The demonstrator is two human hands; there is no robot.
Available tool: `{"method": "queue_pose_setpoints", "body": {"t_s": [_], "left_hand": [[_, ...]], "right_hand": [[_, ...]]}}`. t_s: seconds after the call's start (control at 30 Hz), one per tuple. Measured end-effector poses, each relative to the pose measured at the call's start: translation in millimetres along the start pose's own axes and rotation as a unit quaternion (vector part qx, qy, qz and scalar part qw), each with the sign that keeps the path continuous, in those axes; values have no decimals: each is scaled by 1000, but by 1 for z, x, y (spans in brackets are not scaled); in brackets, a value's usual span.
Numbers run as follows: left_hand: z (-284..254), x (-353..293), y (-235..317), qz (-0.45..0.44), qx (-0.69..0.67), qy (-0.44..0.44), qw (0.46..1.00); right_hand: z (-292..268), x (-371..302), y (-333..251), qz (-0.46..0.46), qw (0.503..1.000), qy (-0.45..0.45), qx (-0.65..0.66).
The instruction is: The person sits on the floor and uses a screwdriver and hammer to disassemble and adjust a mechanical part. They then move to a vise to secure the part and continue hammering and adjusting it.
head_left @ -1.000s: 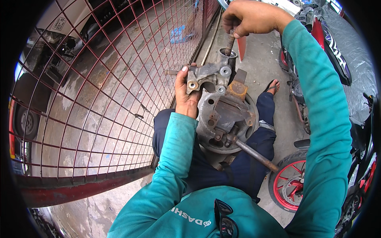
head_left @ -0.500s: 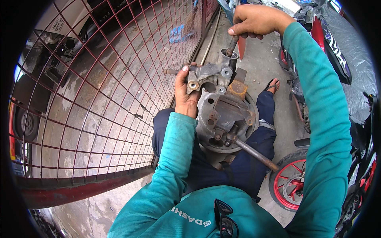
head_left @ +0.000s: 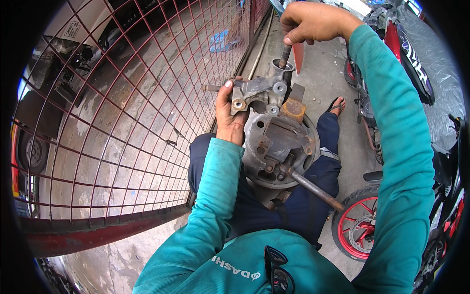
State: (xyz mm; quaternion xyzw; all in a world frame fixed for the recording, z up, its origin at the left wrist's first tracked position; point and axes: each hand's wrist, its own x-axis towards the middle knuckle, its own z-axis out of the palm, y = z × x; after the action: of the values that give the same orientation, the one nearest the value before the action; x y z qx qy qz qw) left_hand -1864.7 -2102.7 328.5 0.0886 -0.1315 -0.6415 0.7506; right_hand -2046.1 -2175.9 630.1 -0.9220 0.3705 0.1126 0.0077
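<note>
My left hand (head_left: 229, 115) is wrapped round a grey metal casting (head_left: 259, 90) with bolt holes and a round open bore at its far right. A short stud (head_left: 211, 88) sticks out past my thumb on the left. Above the bore, my right hand (head_left: 313, 23) is closed on the upper end of a dark metal rod (head_left: 284, 55). The rod's lower end goes into the bore, where its tip is hidden. Below the casting stands a worn, rusty vise-like metal block (head_left: 281, 139) on a round wheel-like base (head_left: 313, 134).
A hammer-like tool with a steel bar handle (head_left: 316, 190) lies against the block, pointing to the near right. Red wire mesh fencing (head_left: 147, 108) runs along my left. A motorcycle wheel with a red rim (head_left: 360, 225) is close on my right. My legs straddle the base.
My right hand has shifted slightly left, and the rod's top has tilted with it, so it leans less to the right. The casting and my left hand stay put.
</note>
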Motion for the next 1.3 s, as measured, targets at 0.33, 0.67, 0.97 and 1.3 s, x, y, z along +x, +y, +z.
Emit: {"method": "queue_pose_setpoints", "body": {"t_s": [0.33, 0.67, 0.97, 1.3], "left_hand": [[-1, 1, 1, 0, 11, 1, 1000], [1, -1, 1, 10, 15, 5, 1000], [0, 2, -3, 14, -43, 14, 999], [-1, 3, 3, 19, -42, 4, 999]], "right_hand": [[0, -2, 4, -55, 998, 13, 20], [-5, -9, -7, 32, 998, -3, 62], [-8, -9, -12, 86, 992, 13, 96], [-16, -13, -16, 67, 993, 31, 94]]}}
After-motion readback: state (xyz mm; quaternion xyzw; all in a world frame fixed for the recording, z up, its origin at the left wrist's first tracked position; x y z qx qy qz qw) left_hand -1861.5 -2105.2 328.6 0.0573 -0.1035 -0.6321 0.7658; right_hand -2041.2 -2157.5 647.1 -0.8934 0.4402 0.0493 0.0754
